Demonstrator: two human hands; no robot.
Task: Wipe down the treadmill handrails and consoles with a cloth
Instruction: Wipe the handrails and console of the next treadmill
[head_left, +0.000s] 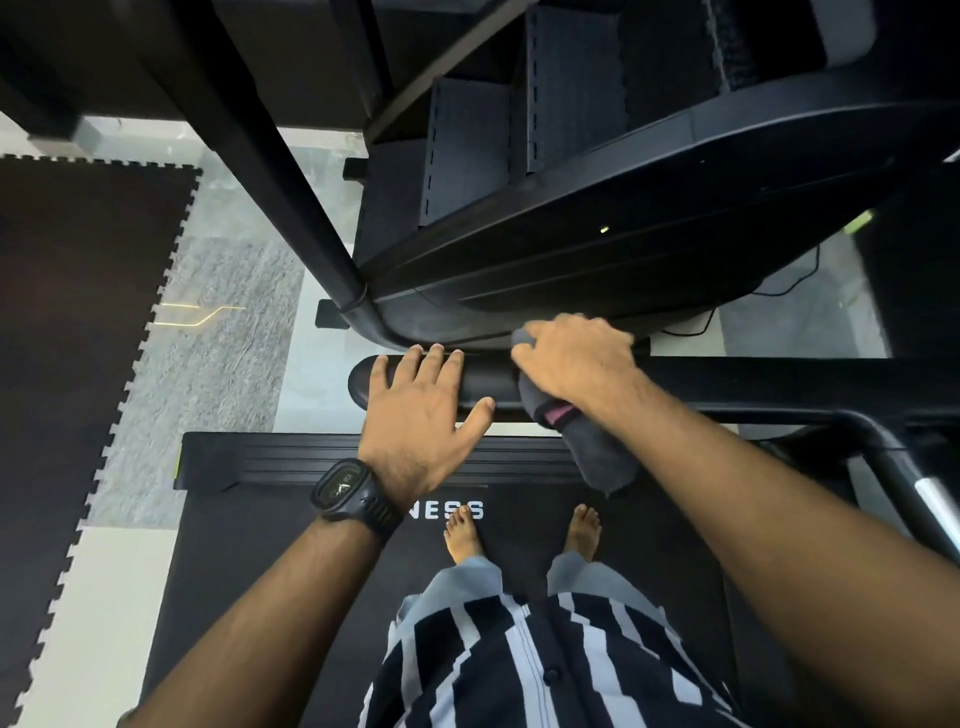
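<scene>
A black treadmill handrail (498, 382) runs across the middle of the view, its rounded end at the left. My left hand (423, 405) rests on it with fingers laid straight over the bar, a black watch on the wrist. To the right, my right hand (574, 361) grips a dark grey cloth (597, 447) and presses it over the same bar; the cloth's loose end hangs down below the rail. Just beyond the rail lies the wide black console housing (649, 218).
I stand barefoot on the treadmill belt (332, 582), which carries white lettering. A black upright post (291, 197) slants up from the console's left corner. A dark interlocking floor mat (78, 322) lies at the left. Another rail (893, 457) curves at the right.
</scene>
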